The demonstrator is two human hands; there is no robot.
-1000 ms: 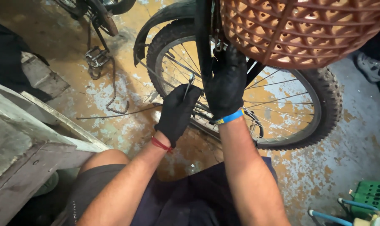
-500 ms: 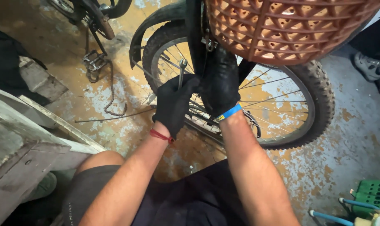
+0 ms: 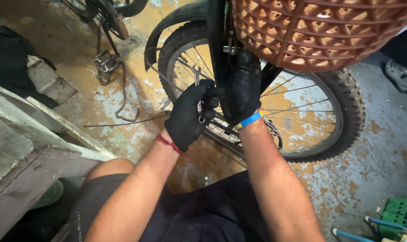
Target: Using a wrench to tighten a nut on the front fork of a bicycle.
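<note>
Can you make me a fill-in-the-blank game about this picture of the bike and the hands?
1. Both hands wear ____ gloves, and the left hand holds a small metal wrench.
2. The right hand has a ____ band at its wrist.
3. Above the spoked bicycle wheel sits a woven orange-brown plastic ____.
4. A loose bicycle chain lies on the worn, patchy ____.

Missing words: black; blue; basket; floor
</note>
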